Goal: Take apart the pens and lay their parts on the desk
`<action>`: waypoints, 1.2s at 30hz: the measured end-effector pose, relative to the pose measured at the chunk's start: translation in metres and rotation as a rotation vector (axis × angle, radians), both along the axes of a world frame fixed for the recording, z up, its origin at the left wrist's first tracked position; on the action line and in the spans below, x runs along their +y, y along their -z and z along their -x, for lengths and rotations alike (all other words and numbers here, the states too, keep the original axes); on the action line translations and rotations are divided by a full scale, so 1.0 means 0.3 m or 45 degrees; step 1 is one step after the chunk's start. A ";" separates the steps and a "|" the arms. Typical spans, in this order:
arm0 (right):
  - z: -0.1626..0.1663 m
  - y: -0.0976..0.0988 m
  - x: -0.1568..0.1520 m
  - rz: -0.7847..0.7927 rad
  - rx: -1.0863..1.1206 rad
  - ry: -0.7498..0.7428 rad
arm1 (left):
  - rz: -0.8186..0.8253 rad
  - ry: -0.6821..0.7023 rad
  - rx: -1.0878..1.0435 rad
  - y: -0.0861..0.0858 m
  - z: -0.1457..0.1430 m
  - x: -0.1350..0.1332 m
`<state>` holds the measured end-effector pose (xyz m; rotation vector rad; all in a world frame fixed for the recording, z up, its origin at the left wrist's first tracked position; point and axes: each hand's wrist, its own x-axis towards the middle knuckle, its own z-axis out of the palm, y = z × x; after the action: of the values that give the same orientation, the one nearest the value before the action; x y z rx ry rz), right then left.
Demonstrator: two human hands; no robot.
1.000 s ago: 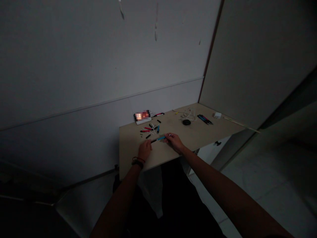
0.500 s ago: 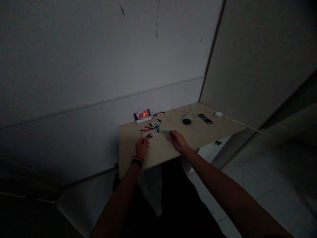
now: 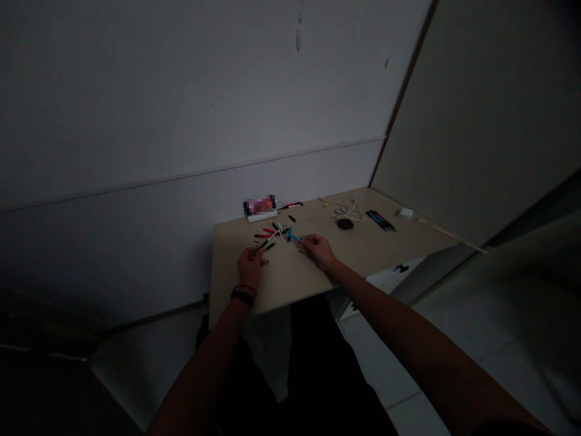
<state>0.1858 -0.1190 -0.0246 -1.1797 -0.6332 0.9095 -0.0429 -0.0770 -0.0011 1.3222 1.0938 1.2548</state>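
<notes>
Pinched in my right hand (image 3: 318, 249) is a blue pen barrel (image 3: 295, 238), its far end close to another blue barrel piece (image 3: 289, 231) on the table. My left hand (image 3: 251, 263) has its fingers closed on a thin white pen refill with a black end (image 3: 263, 244), which points up and right over the pile. Around both hands lie loose pen parts: red barrels (image 3: 262, 235), white refills and small black pieces (image 3: 269, 246). Whether the two blue pieces touch, I cannot tell.
A phone (image 3: 259, 206) with a lit screen leans near the wall, a red-and-white pen (image 3: 293, 205) beside it. Farther right on the table (image 3: 281, 284) are a coiled white cable (image 3: 351, 208), a round black object (image 3: 345, 224), several pens (image 3: 380, 220) and a white adapter (image 3: 405, 214).
My right hand has brought the blue barrel left, to the pile's edge. My left hand has shifted slightly left, and its refill now tilts more steeply upward. The view has turned a little.
</notes>
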 end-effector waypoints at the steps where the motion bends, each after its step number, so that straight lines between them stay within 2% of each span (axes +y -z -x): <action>1: -0.010 0.002 0.023 0.009 -0.032 -0.005 | 0.011 0.000 -0.007 0.001 -0.006 0.009; 7: -0.103 0.007 0.180 0.043 -0.234 -0.037 | 0.007 -0.093 -0.035 0.006 -0.036 0.115; 13: -0.210 0.019 0.314 0.124 -0.589 0.077 | -0.014 -0.169 -0.067 0.011 -0.101 0.232; 16: -0.259 0.039 0.375 0.145 -0.721 0.050 | -0.033 -0.210 -0.081 0.012 -0.129 0.252; 19: -0.293 0.061 0.422 0.114 -0.731 0.025 | -0.026 -0.196 -0.076 0.016 -0.136 0.246; 24: -0.296 0.070 0.445 0.079 -0.817 0.094 | -0.047 -0.193 -0.070 0.023 -0.133 0.234; 36: -0.238 0.030 0.415 0.001 -0.957 0.039 | -0.136 -0.225 0.058 0.010 -0.110 0.225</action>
<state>0.2573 0.0055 -0.0335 -1.5298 -1.2068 0.4143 -0.0099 -0.0095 -0.0042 1.3626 1.2111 1.4359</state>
